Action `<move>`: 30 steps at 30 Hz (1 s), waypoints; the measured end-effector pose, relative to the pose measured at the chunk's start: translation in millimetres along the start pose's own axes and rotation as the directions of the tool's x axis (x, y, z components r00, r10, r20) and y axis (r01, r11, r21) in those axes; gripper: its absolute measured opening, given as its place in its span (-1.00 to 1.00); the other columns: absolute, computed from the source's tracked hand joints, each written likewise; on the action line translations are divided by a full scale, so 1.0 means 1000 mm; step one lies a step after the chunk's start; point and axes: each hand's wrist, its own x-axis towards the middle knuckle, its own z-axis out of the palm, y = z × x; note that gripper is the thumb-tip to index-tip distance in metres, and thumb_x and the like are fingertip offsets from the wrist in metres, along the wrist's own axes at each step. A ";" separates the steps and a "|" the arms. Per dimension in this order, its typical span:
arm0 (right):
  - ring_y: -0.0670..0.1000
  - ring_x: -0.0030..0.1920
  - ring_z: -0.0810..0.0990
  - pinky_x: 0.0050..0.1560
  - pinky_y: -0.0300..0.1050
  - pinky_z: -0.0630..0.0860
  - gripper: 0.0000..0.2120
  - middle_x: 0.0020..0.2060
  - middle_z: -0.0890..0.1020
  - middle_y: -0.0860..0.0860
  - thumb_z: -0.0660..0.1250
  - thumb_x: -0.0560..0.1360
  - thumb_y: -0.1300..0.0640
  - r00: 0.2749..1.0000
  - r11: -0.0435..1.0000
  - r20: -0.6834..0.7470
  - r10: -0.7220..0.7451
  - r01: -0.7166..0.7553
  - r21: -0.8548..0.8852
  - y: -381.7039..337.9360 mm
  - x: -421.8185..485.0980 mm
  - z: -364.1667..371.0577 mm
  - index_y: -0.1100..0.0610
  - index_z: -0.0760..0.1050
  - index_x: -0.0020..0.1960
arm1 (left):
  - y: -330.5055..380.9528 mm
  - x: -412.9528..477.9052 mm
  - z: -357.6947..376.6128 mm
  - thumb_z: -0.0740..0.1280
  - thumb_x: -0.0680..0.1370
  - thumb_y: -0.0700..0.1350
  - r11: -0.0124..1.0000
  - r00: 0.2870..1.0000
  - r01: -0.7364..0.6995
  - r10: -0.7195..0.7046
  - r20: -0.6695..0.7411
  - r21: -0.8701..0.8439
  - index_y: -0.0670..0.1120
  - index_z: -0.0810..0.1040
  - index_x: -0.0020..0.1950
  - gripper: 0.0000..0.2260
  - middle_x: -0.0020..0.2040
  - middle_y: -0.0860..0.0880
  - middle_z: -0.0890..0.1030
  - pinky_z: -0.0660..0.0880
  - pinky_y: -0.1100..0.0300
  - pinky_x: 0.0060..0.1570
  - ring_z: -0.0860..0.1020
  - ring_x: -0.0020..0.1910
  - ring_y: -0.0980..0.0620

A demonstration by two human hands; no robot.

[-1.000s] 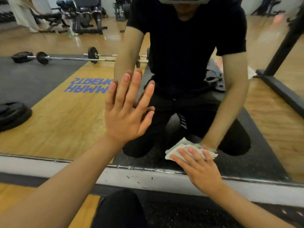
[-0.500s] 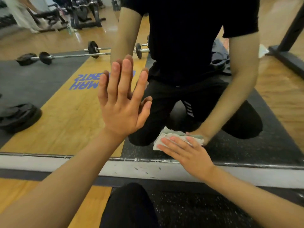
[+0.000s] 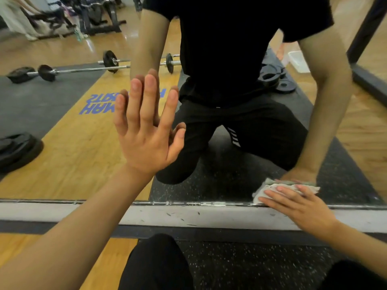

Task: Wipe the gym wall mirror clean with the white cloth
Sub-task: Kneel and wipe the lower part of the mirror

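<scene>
The wall mirror (image 3: 69, 160) fills the view down to its metal bottom edge. My left hand (image 3: 146, 130) is flat against the glass with its fingers spread, holding nothing. My right hand (image 3: 297, 206) presses the folded white cloth (image 3: 270, 188) against the glass at the mirror's bottom edge, low on the right. The fingers cover most of the cloth. My reflection kneels in black clothes in the glass.
A white strip of wall (image 3: 188, 215) with scuff marks runs below the mirror. My knee (image 3: 155, 262) rests on the black speckled mat (image 3: 240, 266). Reflected in the glass are a barbell (image 3: 79, 69), weight plates (image 3: 16, 147) and gym machines.
My right hand has slid the cloth to the right along the mirror's bottom edge. My left hand has stayed flat on the glass.
</scene>
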 end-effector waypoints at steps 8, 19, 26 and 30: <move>0.12 0.69 -0.27 0.65 0.17 -0.34 0.03 0.70 -0.21 0.06 0.43 0.48 0.09 0.998 0.987 -0.060 0.011 -0.001 0.159 -0.129 0.157 -0.023 0.06 -0.17 0.73 | -0.002 0.003 -0.003 0.10 0.68 0.10 0.998 0.999 -0.034 0.033 0.026 0.049 -0.03 0.19 0.67 -0.44 0.55 -0.31 0.19 0.01 -0.11 0.65 0.13 0.59 -0.28; 0.07 0.70 -0.04 0.68 0.12 -0.19 -0.16 0.71 0.05 0.00 0.07 0.48 0.31 0.981 1.000 0.195 -0.004 0.010 -0.028 0.065 -0.083 -0.008 0.03 -0.04 0.73 | -0.004 -0.001 0.001 0.10 0.67 0.12 0.999 1.000 -0.008 0.008 -0.002 0.043 -0.03 0.07 0.74 -0.35 0.57 -0.35 0.16 0.01 -0.14 0.66 -0.06 0.72 -0.11; 0.10 0.70 -0.14 0.67 0.11 -0.21 -0.16 0.71 -0.10 0.05 0.06 0.47 0.29 0.998 0.997 -0.021 -0.058 0.059 0.046 -0.020 0.024 -0.003 0.05 -0.08 0.72 | 0.000 -0.001 0.001 0.09 0.67 0.12 0.999 1.000 -0.018 0.017 0.009 0.047 -0.02 0.03 0.74 -0.34 0.59 -0.31 0.11 -0.01 -0.12 0.67 0.05 0.68 -0.26; 0.14 0.68 -0.28 0.66 0.15 -0.30 -0.21 0.70 -0.22 0.10 0.12 0.59 0.17 0.992 0.994 -0.107 -0.068 0.077 0.075 -0.103 0.124 -0.011 0.12 -0.19 0.72 | 0.000 0.001 -0.001 0.08 0.68 0.11 0.998 0.999 -0.035 0.034 0.018 0.056 -0.02 0.15 0.70 -0.41 0.55 -0.34 0.19 0.00 -0.12 0.65 0.11 0.58 -0.32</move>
